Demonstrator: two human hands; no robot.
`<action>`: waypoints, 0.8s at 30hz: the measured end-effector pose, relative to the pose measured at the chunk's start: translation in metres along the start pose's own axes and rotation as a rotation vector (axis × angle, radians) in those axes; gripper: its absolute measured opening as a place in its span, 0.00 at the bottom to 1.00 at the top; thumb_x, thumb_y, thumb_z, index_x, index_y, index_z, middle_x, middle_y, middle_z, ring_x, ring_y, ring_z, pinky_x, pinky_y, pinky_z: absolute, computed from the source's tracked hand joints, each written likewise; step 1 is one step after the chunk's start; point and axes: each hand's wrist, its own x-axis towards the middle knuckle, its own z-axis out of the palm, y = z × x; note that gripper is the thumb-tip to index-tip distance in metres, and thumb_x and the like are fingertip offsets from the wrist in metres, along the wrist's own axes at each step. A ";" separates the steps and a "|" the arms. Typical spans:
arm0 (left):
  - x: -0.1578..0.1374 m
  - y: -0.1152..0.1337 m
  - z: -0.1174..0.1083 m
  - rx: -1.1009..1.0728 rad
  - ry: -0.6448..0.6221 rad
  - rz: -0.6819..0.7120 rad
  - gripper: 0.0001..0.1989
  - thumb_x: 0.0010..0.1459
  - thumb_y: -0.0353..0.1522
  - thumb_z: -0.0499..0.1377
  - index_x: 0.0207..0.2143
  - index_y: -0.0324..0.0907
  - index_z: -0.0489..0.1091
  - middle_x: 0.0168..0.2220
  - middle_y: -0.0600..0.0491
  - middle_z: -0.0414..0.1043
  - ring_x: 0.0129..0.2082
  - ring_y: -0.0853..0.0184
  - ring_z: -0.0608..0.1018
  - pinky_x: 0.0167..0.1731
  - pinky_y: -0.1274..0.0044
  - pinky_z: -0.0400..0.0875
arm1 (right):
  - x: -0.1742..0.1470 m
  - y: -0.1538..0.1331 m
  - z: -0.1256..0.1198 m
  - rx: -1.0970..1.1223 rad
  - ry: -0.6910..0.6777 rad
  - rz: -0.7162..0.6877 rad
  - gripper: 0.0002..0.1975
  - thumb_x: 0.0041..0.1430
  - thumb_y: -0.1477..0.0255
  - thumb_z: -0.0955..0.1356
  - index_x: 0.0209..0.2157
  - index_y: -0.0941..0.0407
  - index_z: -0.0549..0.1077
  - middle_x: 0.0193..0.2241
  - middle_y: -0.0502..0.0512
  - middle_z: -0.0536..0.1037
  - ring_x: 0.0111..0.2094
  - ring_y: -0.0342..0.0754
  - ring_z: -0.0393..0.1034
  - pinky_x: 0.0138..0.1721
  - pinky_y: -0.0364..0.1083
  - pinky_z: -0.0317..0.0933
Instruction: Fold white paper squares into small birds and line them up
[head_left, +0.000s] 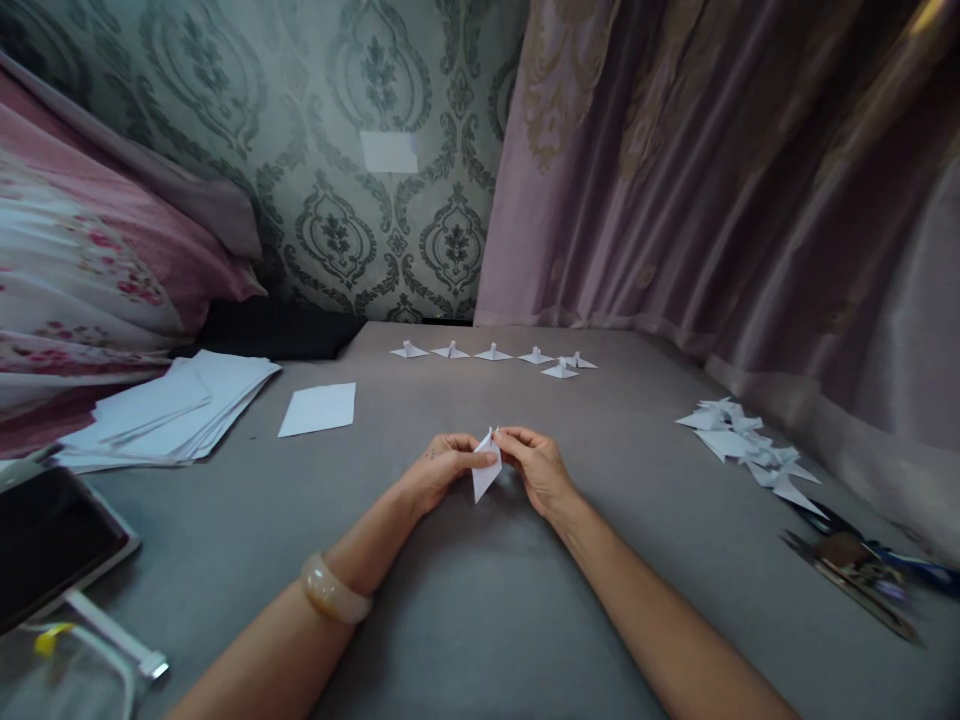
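A small folded white paper [487, 478], shaped like a pointed diamond, is held up between my two hands over the middle of the grey table. My left hand [448, 468] pinches its left side, thumb lying across the front face. At its upper right tip, the thumb and fingers of my right hand [534, 462] close on a narrow point of the same paper. Further back stands a row of several folded paper cranes [493, 352], their wings spread. One square white sheet [318, 410] lies flat to the left of my hands.
On the left are a stack of white paper [172, 405], a tablet-like device [56, 545] and a white cable [112, 640]. More folded papers [750, 445] are heaped at the right, near scissors [847, 585]. Curtains [637, 180] hang along the right side.
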 end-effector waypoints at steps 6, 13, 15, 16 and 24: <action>0.000 -0.004 0.002 0.014 -0.021 -0.032 0.12 0.37 0.32 0.71 0.21 0.37 0.72 0.21 0.51 0.74 0.21 0.70 0.74 0.25 0.78 0.65 | 0.012 0.002 -0.003 0.015 0.063 -0.021 0.15 0.37 0.61 0.76 0.23 0.57 0.75 0.21 0.49 0.75 0.24 0.41 0.67 0.32 0.44 0.63; 0.012 -0.005 -0.007 -0.227 0.105 -0.004 0.11 0.38 0.30 0.71 0.23 0.37 0.72 0.25 0.49 0.75 0.26 0.68 0.76 0.31 0.77 0.71 | 0.013 0.003 -0.009 -0.113 0.000 0.095 0.22 0.41 0.52 0.73 0.27 0.59 0.77 0.25 0.55 0.77 0.26 0.43 0.69 0.27 0.42 0.61; 0.014 -0.005 -0.010 -0.237 0.116 -0.009 0.10 0.39 0.29 0.70 0.24 0.37 0.72 0.25 0.50 0.75 0.27 0.68 0.76 0.30 0.78 0.70 | 0.008 0.006 -0.004 -0.178 -0.089 0.104 0.22 0.43 0.53 0.73 0.28 0.59 0.78 0.26 0.55 0.77 0.27 0.43 0.69 0.27 0.41 0.60; 0.015 -0.005 -0.011 -0.238 0.122 -0.012 0.10 0.39 0.28 0.70 0.23 0.36 0.72 0.24 0.50 0.74 0.26 0.68 0.76 0.29 0.78 0.69 | 0.005 0.007 -0.001 -0.199 -0.114 0.101 0.21 0.43 0.54 0.73 0.29 0.59 0.78 0.25 0.54 0.77 0.27 0.42 0.69 0.27 0.41 0.60; 0.016 -0.007 -0.011 -0.193 0.104 -0.014 0.10 0.44 0.33 0.69 0.25 0.34 0.75 0.23 0.49 0.74 0.24 0.69 0.74 0.28 0.77 0.66 | 0.005 0.008 -0.001 -0.189 -0.090 0.191 0.19 0.38 0.56 0.76 0.22 0.59 0.76 0.18 0.49 0.72 0.20 0.39 0.63 0.22 0.40 0.55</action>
